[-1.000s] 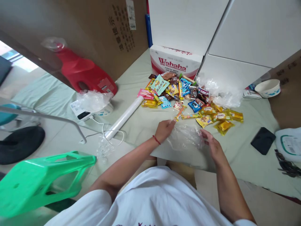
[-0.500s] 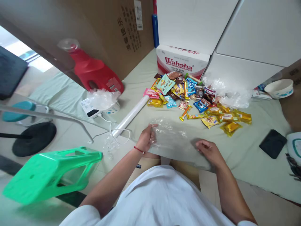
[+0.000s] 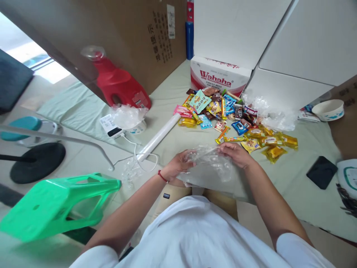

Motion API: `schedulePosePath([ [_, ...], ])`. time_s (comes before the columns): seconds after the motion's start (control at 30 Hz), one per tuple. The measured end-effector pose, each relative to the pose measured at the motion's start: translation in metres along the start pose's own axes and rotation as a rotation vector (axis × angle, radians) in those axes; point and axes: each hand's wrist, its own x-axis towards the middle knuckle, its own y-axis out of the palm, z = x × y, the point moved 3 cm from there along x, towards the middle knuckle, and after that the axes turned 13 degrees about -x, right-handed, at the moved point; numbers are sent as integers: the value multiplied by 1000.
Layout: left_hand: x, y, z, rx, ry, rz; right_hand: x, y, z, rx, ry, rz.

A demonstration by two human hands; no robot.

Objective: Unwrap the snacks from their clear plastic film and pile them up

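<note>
A clear plastic bag [image 3: 212, 169] lies crumpled on the pale green cloth [image 3: 281, 186] in front of me. My left hand [image 3: 178, 163] grips its left top edge, fingers closed on the film. My right hand [image 3: 235, 152] pinches the bag's upper right edge. Just beyond my hands lies a heap of small snack packets [image 3: 223, 111] in several colours, with yellow packets [image 3: 272, 145] at its right end. An orange stick packet [image 3: 222, 134] is the nearest one to my right hand.
A white roll of bags [image 3: 158, 137] lies left of the snacks. Behind are a Wahaha box [image 3: 219, 76], white boxes, a red jug [image 3: 121, 87], crumpled plastic [image 3: 126, 116] and a power bank [image 3: 111, 128]. A black phone [image 3: 321, 172] and bowl [image 3: 327, 109] are right, a green stool [image 3: 55, 203] left.
My right hand has moved up and left from the bag's lower right edge to its top. Both hands have come closer together, bunching the bag. The view has shifted slightly left.
</note>
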Motion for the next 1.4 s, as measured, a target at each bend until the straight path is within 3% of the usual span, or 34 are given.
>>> schedulePosePath([
  [0.07, 2, -12, 1, 178, -38, 9, 2, -11, 1, 65, 104, 25],
  [0.17, 7, -28, -2, 298, -65, 9, 6, -26, 0, -18, 195, 1],
  [0.27, 13, -47, -19, 351, -3, -114, 11, -37, -3, -156, 190, -19],
  [0.33, 13, -62, -36, 463, 77, -282, 13, -41, -6, -188, 175, -45],
  [0.4, 6, -71, -53, 657, 227, -544, 15, -43, -10, -180, 166, -105],
  [0.47, -10, -66, -61, 854, 491, -812, 16, -40, -15, -150, 177, -176],
  [0.5, -18, -56, -58, 940, 646, -868, 17, -37, -17, -131, 189, -202],
  [0.53, -25, -43, -51, 1015, 798, -841, 17, -34, -20, -111, 203, -217],
  [0.57, -28, -27, -38, 1089, 908, -708, 17, -30, -22, -91, 216, -225],
  [0.63, -28, 9, -3, 1245, 1016, -202, 17, -24, -25, -61, 231, -228],
  [0.67, -25, 23, 15, 1306, 999, -1, 17, -23, -26, -57, 230, -230],
  [0.7, -20, 31, 29, 1354, 942, 94, 16, -24, -26, -62, 223, -238],
  [0.8, -4, 30, 48, 1400, 769, 149, 13, -35, -24, -109, 182, -291],
  [0.93, -8, 4, 33, 1283, 608, 265, 7, -54, -25, -24, 228, -358],
  [1.0, -15, -5, 22, 1166, 529, 157, 3, -57, -29, 29, 276, -357],
  [1.1, -16, -8, 17, 841, 339, -309, -2, -51, -32, 55, 289, -345],
  [1.17, -4, 2, 29, 581, 139, -498, -7, -41, -32, 89, 285, -338],
  [1.23, 16, 19, 44, 440, 15, -553, -12, -32, -32, 132, 285, -333],
  [1.3, 36, 33, 53, 407, 8, -570, -18, -25, -32, 172, 285, -344],
  [1.4, 51, 42, 55, 379, -5, -477, -27, -25, -36, 198, 289, -382],
])
